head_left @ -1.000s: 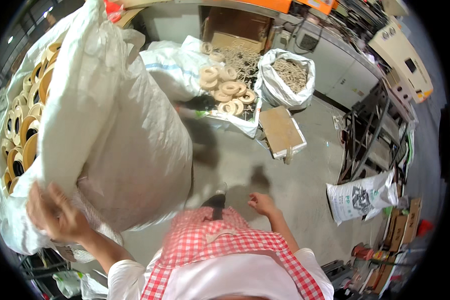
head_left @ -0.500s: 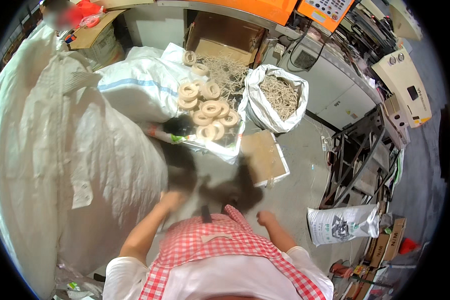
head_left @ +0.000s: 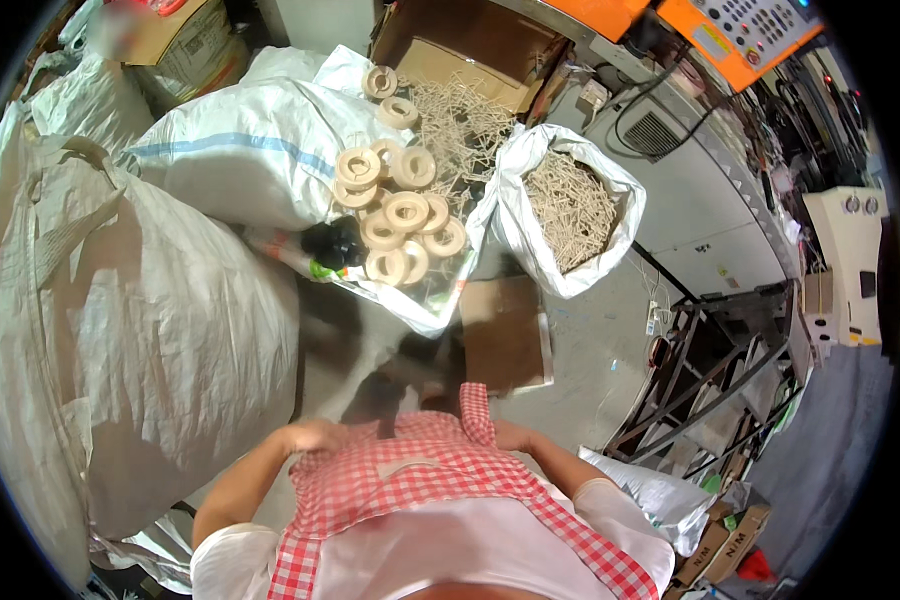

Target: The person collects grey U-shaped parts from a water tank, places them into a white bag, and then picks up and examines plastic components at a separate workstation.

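My left hand [head_left: 316, 436] rests against the left side of my red-and-white checked apron [head_left: 410, 485]; it is smeared and its fingers cannot be made out. On the other side, my right hand [head_left: 511, 436] is at the apron's edge, with its fingers hidden behind the cloth. Neither hand shows an object in it. Ahead of me lies a pile of thick beige rings [head_left: 407, 212] on a white-edged sheet or bag. Loose beige stick-like pieces [head_left: 460, 125] are heaped behind the rings. An open white sack [head_left: 625, 230] beside them is full of similar pieces [head_left: 570, 210].
Large white woven sacks [head_left: 180, 340] crowd the left side. A flat cardboard piece [head_left: 505, 335] lies on the floor in front of me. To the right are a metal frame [head_left: 705, 390], a filled white bag [head_left: 665, 495] and a grey cabinet [head_left: 695, 230] under an orange control panel [head_left: 740, 35].
Both hands have drawn in to the apron's sides from the open space beside it. The view has shifted, and the rings and sacks appear nearer.
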A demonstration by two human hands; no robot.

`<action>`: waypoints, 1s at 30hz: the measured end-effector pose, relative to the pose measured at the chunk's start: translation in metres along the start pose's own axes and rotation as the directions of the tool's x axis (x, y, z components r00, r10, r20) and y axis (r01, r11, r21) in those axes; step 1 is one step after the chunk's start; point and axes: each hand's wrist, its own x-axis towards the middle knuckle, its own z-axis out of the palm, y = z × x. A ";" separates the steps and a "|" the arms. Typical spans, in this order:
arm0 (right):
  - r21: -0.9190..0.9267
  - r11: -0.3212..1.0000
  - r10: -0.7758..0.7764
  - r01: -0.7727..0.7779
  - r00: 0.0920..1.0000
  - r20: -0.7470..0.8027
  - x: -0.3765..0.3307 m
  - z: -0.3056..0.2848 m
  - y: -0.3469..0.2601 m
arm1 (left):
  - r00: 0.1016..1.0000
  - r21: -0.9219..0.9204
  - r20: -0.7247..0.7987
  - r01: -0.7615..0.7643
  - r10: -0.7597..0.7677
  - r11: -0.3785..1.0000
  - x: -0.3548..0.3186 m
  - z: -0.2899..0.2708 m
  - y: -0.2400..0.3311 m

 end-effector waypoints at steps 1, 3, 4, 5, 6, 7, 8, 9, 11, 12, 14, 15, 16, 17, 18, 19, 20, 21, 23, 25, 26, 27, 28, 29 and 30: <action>-0.006 0.998 -0.056 0.057 0.998 0.018 0.003 -0.015 -0.001 | 0.991 -0.013 -0.017 -0.132 0.132 0.991 0.000 0.001 -0.001; -0.007 0.986 -0.167 0.168 0.984 0.063 0.010 -0.038 0.005 | 0.988 -0.096 -0.032 -0.157 0.154 0.983 -0.003 -0.009 0.024; -0.077 0.987 -0.131 0.140 0.985 0.112 0.021 -0.048 0.007 | 0.999 -0.171 -0.031 -0.047 0.042 0.984 -0.008 -0.018 0.052; -0.151 0.981 -0.095 0.119 0.982 0.162 0.034 -0.059 0.004 | 0.998 -0.197 -0.049 -0.037 0.028 0.980 -0.003 -0.022 0.056; -0.246 0.964 -0.052 0.101 0.979 0.198 0.047 -0.080 -0.003 | 0.996 -0.221 -0.078 -0.049 0.032 0.974 0.016 -0.031 0.060; -0.273 0.957 -0.052 0.096 0.985 0.167 0.045 -0.100 -0.019 | 0.995 -0.257 -0.093 -0.062 0.040 0.964 0.026 -0.034 0.072; -0.301 0.949 -0.053 0.093 0.989 0.138 0.043 -0.118 -0.036 | 0.999 -0.258 -0.047 -0.033 0.022 0.965 0.030 -0.043 0.082; -0.322 0.943 -0.050 0.082 0.993 0.107 0.037 -0.132 -0.047 | 1.000 -0.257 0.010 -0.001 0.004 0.966 0.020 -0.058 0.105; -0.353 0.931 0.115 -0.093 0.993 0.041 0.042 -0.169 -0.036 | 0.987 -0.221 0.136 0.114 -0.085 0.969 0.016 -0.081 0.121; -0.370 0.915 0.180 -0.162 0.984 0.015 0.053 -0.184 -0.041 | 0.996 -0.230 0.087 0.056 -0.036 0.972 0.018 -0.085 0.116; -0.443 0.887 0.175 -0.132 0.983 0.058 0.051 -0.204 -0.120 | 0.998 -0.249 -0.013 -0.056 0.054 0.967 0.023 -0.084 0.103; -0.468 0.874 0.184 -0.130 0.980 0.071 0.047 -0.210 -0.146 | 0.998 -0.272 -0.021 -0.060 0.057 0.960 0.016 -0.088 0.116; -0.436 0.888 0.204 -0.146 0.975 0.088 0.056 -0.217 -0.145 | 0.997 -0.286 -0.025 -0.076 0.072 0.955 0.021 -0.093 0.114; -0.408 0.899 0.223 -0.162 0.969 0.107 0.069 -0.228 -0.138 | 0.996 -0.303 -0.032 -0.093 0.088 0.948 0.030 -0.097 0.111; -0.378 0.907 0.247 -0.184 0.961 0.125 0.078 -0.239 -0.128 | 0.994 -0.321 -0.034 -0.110 0.104 0.941 0.036 -0.097 0.111; -0.305 0.932 0.256 -0.196 0.952 0.169 0.088 -0.247 -0.121 | 0.994 -0.314 -0.017 -0.109 0.110 0.943 0.027 -0.105 0.126; -0.267 0.952 0.204 -0.149 0.960 0.192 0.093 -0.258 -0.114 | 0.985 -0.294 0.004 -0.162 0.171 0.942 0.034 -0.108 0.123; -0.231 0.968 0.148 -0.095 0.963 0.224 0.099 -0.265 -0.121 | 0.974 -0.281 0.016 -0.213 0.227 0.936 0.043 -0.109 0.116; -0.275 0.961 0.083 0.028 0.920 0.382 0.122 -0.294 -0.135 | 0.960 -0.242 0.106 -0.229 0.260 0.943 0.075 -0.110 0.103; -0.156 0.928 0.370 -0.340 0.776 0.511 0.141 -0.328 -0.122 | 0.771 -0.216 -0.273 -0.631 0.575 0.745 0.150 -0.057 0.050; -0.125 0.851 0.484 -0.511 0.668 0.566 0.160 -0.349 -0.120 | 0.588 -0.118 -0.451 -0.785 0.672 0.607 0.181 -0.045 0.037; -0.603 0.797 0.408 -0.038 0.770 0.490 0.168 -0.346 -0.144 | 0.676 -0.238 -0.463 -0.718 0.574 0.654 0.203 -0.026 0.042; -0.750 0.649 0.469 0.128 0.709 0.527 0.213 -0.390 -0.024 | 0.785 -0.362 -0.420 -0.605 0.455 0.709 0.211 -0.015 0.058; -0.742 0.628 0.465 0.232 0.653 0.598 0.232 -0.401 -0.034 | 0.850 -0.433 -0.393 -0.507 0.349 0.745 0.221 -0.009 0.075; -0.726 0.594 0.476 0.346 0.577 0.664 0.250 -0.407 -0.064 | 0.872 -0.455 -0.402 -0.456 0.281 0.765 0.226 -0.012 0.094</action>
